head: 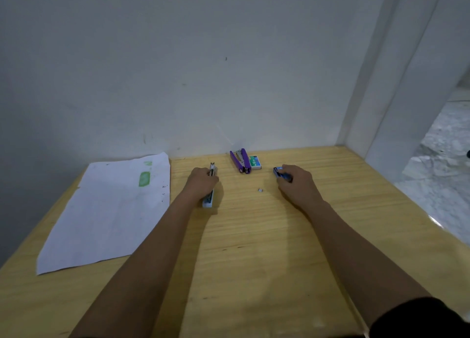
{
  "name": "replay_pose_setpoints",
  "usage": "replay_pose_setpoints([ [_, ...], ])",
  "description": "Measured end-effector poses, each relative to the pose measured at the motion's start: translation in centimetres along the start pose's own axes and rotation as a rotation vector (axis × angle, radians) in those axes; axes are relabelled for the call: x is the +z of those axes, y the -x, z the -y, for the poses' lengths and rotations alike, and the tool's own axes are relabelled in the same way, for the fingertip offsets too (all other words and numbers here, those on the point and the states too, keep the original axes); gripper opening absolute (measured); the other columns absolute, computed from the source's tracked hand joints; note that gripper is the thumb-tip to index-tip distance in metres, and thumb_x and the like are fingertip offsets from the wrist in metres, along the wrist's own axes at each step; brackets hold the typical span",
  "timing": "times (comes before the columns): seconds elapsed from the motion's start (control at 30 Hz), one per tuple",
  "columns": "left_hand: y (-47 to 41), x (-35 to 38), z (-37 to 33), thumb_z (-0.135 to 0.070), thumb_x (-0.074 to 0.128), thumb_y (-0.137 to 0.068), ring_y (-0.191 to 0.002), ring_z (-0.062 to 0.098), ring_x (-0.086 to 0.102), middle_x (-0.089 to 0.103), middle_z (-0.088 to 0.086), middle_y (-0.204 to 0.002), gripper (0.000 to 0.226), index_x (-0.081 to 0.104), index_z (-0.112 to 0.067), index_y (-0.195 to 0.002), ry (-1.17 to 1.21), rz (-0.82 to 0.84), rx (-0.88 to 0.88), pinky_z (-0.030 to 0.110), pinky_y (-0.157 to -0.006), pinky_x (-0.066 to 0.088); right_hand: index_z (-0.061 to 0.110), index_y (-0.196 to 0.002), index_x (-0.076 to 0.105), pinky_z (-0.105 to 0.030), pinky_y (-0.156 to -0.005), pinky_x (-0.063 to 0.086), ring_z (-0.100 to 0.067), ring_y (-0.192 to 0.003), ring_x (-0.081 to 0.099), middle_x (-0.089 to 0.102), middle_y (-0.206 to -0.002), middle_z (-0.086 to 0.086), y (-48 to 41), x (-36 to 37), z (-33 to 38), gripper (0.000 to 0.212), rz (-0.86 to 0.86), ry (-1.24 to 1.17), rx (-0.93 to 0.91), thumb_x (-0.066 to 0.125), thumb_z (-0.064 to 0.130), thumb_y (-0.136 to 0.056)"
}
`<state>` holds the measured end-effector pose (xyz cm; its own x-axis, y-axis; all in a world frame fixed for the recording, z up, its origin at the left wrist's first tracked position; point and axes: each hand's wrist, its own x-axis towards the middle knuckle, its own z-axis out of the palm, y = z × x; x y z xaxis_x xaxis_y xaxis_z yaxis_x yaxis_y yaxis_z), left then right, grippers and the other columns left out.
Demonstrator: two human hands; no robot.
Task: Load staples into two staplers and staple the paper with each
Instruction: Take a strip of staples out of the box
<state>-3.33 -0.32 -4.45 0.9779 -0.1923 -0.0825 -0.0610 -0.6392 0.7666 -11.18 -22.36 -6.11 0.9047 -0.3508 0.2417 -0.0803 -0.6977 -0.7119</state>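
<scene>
My left hand [202, 182] grips a light blue stapler [208, 201] that lies on the wooden table [254, 248], its metal front end poking out past my fingers. My right hand [296, 182] closes on a small blue staple box [278, 172] resting on the table. A purple stapler [240, 161] lies swung open near the wall, beside a green-labelled staple box [255, 162]. A small loose strip of staples [260, 190] sits between my hands. A white sheet of paper [109, 210] with a green mark lies flat at the left.
The table's back edge meets a white wall [203, 70]. A white pillar [396, 96] stands at the back right corner. The table's right edge drops to a mottled floor [442, 164].
</scene>
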Motion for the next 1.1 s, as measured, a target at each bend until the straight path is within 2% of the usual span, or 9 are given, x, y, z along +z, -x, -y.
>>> replay_pose_setpoints([
  [0.13,0.6,-0.8,-0.8,-0.015,0.050,-0.091,-0.055,0.015,0.034,0.034,0.004,-0.063,0.035,0.034,-0.013,-0.060,-0.006,0.046,-0.051,0.026,-0.051,0.024,0.006,-0.102,0.065,-0.023,-0.083,0.042,-0.017,-0.096,0.055,0.061,-0.110,-0.009,2.4,-0.9,-0.7,0.024,-0.069,-0.035,-0.021,0.069,0.015,-0.080],
  [0.23,2.2,-0.8,-1.6,-0.017,0.048,-0.093,-0.064,0.019,0.042,0.038,0.001,-0.068,0.033,0.038,-0.016,-0.061,-0.016,-0.081,0.037,0.026,-0.049,0.025,0.008,-0.093,0.069,-0.018,-0.077,0.044,-0.012,-0.089,0.054,0.057,-0.105,-0.007,3.9,-1.4,-0.9,0.017,-0.069,-0.093,-0.029,0.071,0.008,-0.076],
  [0.3,4.3,-0.4,-2.0,-0.017,0.048,-0.095,-0.098,0.024,0.052,0.054,0.006,-0.105,0.015,0.060,-0.009,-0.097,0.042,-0.230,0.152,0.016,-0.058,0.038,0.012,-0.093,0.072,-0.011,-0.075,0.044,-0.009,-0.087,0.054,0.054,-0.100,-0.001,5.0,-1.7,-0.9,0.019,-0.025,-0.118,-0.046,0.070,0.006,-0.075],
  [0.37,6.6,0.2,-2.0,-0.015,0.050,-0.094,-0.117,0.021,0.049,0.050,0.009,-0.129,0.032,0.054,-0.004,-0.123,0.058,-0.318,0.280,0.010,-0.077,0.033,0.017,-0.095,0.073,-0.007,-0.072,0.042,-0.005,-0.086,0.056,0.057,-0.096,0.004,6.1,-1.8,-0.7,0.023,0.049,-0.117,-0.105,0.071,0.006,-0.075],
  [0.43,8.4,1.0,-1.9,-0.014,0.054,-0.092,-0.114,0.018,0.052,0.054,0.008,-0.126,0.033,0.054,-0.006,-0.125,0.071,-0.218,0.397,0.015,-0.086,0.034,0.018,-0.094,0.074,-0.008,-0.074,0.045,-0.005,-0.090,0.059,0.062,-0.096,0.005,6.9,-1.7,-0.3,0.024,0.121,-0.148,-0.172,0.071,0.004,-0.075],
  [0.57,10.1,2.7,-0.4,-0.019,0.059,-0.090,-0.115,0.010,0.051,0.054,0.002,-0.128,0.041,0.051,-0.012,-0.130,-0.037,0.093,0.402,0.019,-0.092,0.040,0.017,-0.094,0.073,-0.017,-0.085,0.050,-0.007,-0.096,0.063,0.069,-0.098,0.004,7.4,-0.8,0.9,0.023,0.210,-0.202,-0.207,0.074,0.005,-0.074],
  [0.8,9.8,3.4,1.3,-0.024,0.056,-0.091,-0.109,0.008,0.049,0.053,-0.001,-0.123,0.040,0.052,-0.015,-0.130,-0.148,-0.004,0.438,0.016,-0.087,0.035,0.018,-0.100,0.067,-0.015,-0.084,0.052,-0.007,-0.099,0.062,0.065,-0.101,0.005,6.1,1.4,3.0,0.030,0.328,-0.268,-0.193,0.076,0.006,-0.074],
  [0.97,9.1,3.4,1.7,-0.024,0.058,-0.090,-0.105,0.003,0.044,0.054,-0.003,-0.122,0.038,0.054,-0.017,-0.128,-0.131,-0.046,0.418,0.016,-0.087,0.034,0.023,-0.085,0.062,-0.018,-0.070,0.050,-0.008,-0.090,0.057,0.057,-0.100,0.006,5.4,1.9,2.7,0.026,0.197,-0.110,-0.161,0.081,0.027,-0.068],
  [1.1,8.8,3.4,1.7,-0.021,0.058,-0.090,-0.102,0.001,0.044,0.055,-0.003,-0.119,0.037,0.055,-0.015,-0.126,-0.131,-0.048,0.442,0.006,-0.076,0.034,0.026,-0.076,0.065,-0.028,-0.085,0.047,-0.012,-0.103,0.051,0.054,-0.106,0.006,5.0,2.2,2.7,0.017,0.271,-0.053,-0.120,0.080,0.032,-0.069],
])
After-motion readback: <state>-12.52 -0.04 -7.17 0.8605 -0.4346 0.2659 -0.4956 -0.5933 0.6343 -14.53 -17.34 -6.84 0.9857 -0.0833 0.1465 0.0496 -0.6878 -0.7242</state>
